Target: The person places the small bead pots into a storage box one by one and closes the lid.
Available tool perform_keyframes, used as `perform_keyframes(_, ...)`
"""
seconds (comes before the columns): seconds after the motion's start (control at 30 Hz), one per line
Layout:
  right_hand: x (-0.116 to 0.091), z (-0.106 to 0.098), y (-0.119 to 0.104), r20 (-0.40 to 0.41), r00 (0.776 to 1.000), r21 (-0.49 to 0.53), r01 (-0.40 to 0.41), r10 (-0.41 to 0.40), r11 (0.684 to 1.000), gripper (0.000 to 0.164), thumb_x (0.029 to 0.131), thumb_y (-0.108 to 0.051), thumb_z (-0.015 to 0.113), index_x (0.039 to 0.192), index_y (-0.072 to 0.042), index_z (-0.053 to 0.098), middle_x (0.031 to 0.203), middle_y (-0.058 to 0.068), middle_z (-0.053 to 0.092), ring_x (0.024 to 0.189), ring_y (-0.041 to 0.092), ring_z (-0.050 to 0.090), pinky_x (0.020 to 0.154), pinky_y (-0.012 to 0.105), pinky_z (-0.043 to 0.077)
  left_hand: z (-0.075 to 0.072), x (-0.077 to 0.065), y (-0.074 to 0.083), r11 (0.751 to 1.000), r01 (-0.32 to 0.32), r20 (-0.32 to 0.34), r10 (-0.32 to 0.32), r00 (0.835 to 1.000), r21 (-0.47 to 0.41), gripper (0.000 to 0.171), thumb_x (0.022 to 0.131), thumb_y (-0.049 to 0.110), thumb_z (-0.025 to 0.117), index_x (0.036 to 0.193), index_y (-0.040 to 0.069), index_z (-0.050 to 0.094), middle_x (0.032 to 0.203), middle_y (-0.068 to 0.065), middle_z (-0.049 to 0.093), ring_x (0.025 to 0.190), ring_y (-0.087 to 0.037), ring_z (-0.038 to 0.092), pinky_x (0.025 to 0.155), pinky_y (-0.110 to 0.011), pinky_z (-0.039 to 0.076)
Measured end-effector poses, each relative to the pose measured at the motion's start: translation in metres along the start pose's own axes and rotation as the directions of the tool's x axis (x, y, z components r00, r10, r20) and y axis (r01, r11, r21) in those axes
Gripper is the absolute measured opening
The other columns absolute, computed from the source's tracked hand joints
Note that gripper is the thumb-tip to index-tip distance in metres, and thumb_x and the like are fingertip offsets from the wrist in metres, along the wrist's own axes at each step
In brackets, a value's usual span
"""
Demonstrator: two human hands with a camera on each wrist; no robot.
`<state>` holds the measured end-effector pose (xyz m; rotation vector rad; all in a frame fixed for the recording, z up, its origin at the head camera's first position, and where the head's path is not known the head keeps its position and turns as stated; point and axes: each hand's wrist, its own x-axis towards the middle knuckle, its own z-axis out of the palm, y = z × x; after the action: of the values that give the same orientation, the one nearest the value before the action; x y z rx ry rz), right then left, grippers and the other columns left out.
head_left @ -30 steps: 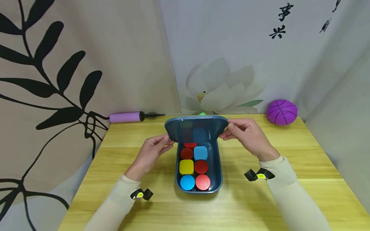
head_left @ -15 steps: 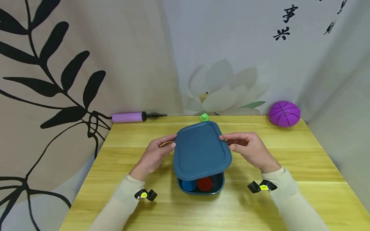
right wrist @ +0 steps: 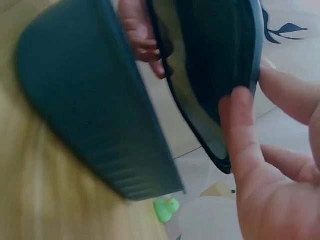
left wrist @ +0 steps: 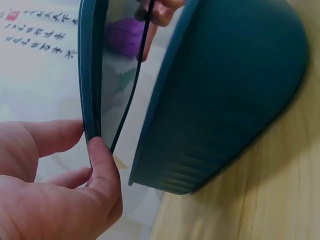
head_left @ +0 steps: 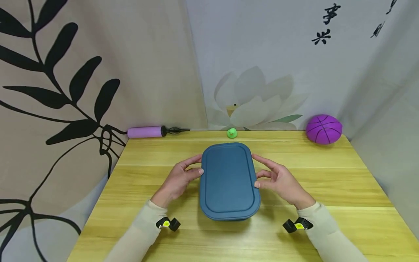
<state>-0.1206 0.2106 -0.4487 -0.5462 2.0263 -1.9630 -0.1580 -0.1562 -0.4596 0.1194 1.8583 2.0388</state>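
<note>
In the head view a dark blue rectangular lid [head_left: 230,182] covers the top of a box of the same colour, hiding what lies inside. The left wrist view looks along the box [left wrist: 225,95] from the side, and a gap separates it from the lid [left wrist: 91,75]. My left hand [head_left: 178,180] pinches the lid's left edge between thumb and fingers. On the opposite edge my right hand [head_left: 281,182] holds the lid the same way. From the right wrist view, the lid [right wrist: 220,65] stands apart from the box [right wrist: 95,105], its rim seal hanging along the underside.
A small green toy duck [head_left: 232,133] stands behind the box at the table's back edge. To its left lies a purple hand pump [head_left: 145,132] with a black nozzle. A purple ball [head_left: 324,129] rests at the back right corner of the wooden table [head_left: 147,153].
The lid has swung from a raised tilt at the back down to nearly level over the box, hiding the coloured round and square pieces inside. Both hands came down and toward the person with it.
</note>
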Motion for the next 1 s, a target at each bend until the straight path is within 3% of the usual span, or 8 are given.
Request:
perform_keyframes(0.13, -0.003, 0.002, 0.011, -0.008, 0.999, -0.059, -0.049, 0.048, 0.997, 0.090, 0.091, -0.004, 0.082, 0.167, -0.011, 0.034, 0.162, 0.014, 0.047, 0.117, 0.011, 0.068, 0.090, 0.032, 0.063, 0.001, 0.002, -0.003, 1.000, 0.009, -0.007, -0.009, 1.000, 0.025, 0.061, 0.100, 0.002, 0.070, 0.157, 0.016, 0.053, 0.156, -0.009, 0.049, 0.108, -0.012, 0.069, 0.097, -0.029, 0.056)
perform_keyframes(0.27, -0.006, 0.005, 0.018, -0.024, 0.998, -0.108, -0.058, 0.056, 0.992, 0.092, 0.090, -0.008, 0.085, 0.167, -0.012, 0.033, 0.154, 0.022, 0.051, 0.117, 0.022, 0.071, 0.094, 0.033, 0.061, 0.004, 0.005, -0.007, 0.997, 0.016, -0.014, -0.015, 1.000, 0.081, 0.061, 0.099, 0.004, 0.072, 0.156, 0.018, 0.054, 0.157, -0.008, 0.050, 0.111, -0.014, 0.068, 0.103, -0.038, 0.054)
perform_keyframes(0.33, -0.007, 0.006, 0.022, -0.034, 0.999, -0.131, -0.043, 0.039, 0.991, 0.091, 0.090, -0.009, 0.085, 0.166, -0.011, 0.035, 0.159, 0.020, 0.048, 0.124, 0.030, 0.067, 0.099, 0.033, 0.059, 0.006, 0.006, -0.008, 0.994, 0.024, -0.021, -0.021, 1.000, 0.111, 0.062, 0.098, 0.005, 0.074, 0.156, 0.020, 0.055, 0.157, -0.006, 0.051, 0.113, -0.015, 0.067, 0.103, -0.039, 0.053)
perform_keyframes(0.5, -0.012, 0.011, 0.028, -0.055, 0.998, -0.196, -0.001, -0.010, 0.981, 0.083, 0.090, -0.012, 0.086, 0.161, -0.005, 0.043, 0.175, 0.008, 0.027, 0.149, 0.042, 0.044, 0.109, 0.037, 0.053, 0.008, 0.008, -0.012, 0.988, 0.041, -0.046, -0.034, 0.998, 0.148, 0.065, 0.096, 0.005, 0.077, 0.154, 0.023, 0.057, 0.157, -0.005, 0.052, 0.112, -0.018, 0.064, 0.095, -0.032, 0.055)
perform_keyframes(0.67, -0.014, 0.015, 0.033, -0.061, 0.998, -0.196, 0.003, -0.015, 0.981, 0.080, 0.090, -0.011, 0.086, 0.158, 0.000, 0.045, 0.176, 0.011, 0.025, 0.147, 0.047, 0.045, 0.108, 0.041, 0.054, 0.007, 0.008, -0.015, 0.988, 0.057, -0.041, -0.052, 0.998, 0.144, 0.065, 0.095, 0.004, 0.078, 0.154, 0.022, 0.056, 0.157, -0.006, 0.051, 0.118, -0.020, 0.064, 0.096, -0.032, 0.055)
perform_keyframes(0.8, -0.012, 0.016, 0.034, -0.047, 0.999, -0.184, 0.017, -0.026, 0.983, 0.080, 0.091, -0.008, 0.084, 0.158, 0.004, 0.043, 0.175, 0.014, 0.024, 0.147, 0.045, 0.046, 0.106, 0.033, 0.055, 0.005, 0.006, -0.018, 0.988, 0.066, -0.031, -0.062, 0.998, 0.141, 0.066, 0.096, 0.006, 0.077, 0.156, 0.023, 0.055, 0.159, -0.006, 0.049, 0.124, -0.022, 0.064, 0.101, -0.036, 0.055)
perform_keyframes(1.0, -0.009, 0.017, 0.037, -0.044, 0.999, -0.196, 0.015, -0.024, 0.980, 0.079, 0.091, -0.009, 0.084, 0.158, 0.003, 0.044, 0.175, 0.014, 0.026, 0.147, 0.045, 0.047, 0.103, 0.028, 0.056, 0.002, 0.006, -0.021, 0.989, 0.056, -0.019, -0.054, 0.998, 0.135, 0.067, 0.098, 0.006, 0.075, 0.158, 0.022, 0.052, 0.158, -0.009, 0.048, 0.118, -0.020, 0.069, 0.099, -0.035, 0.056)
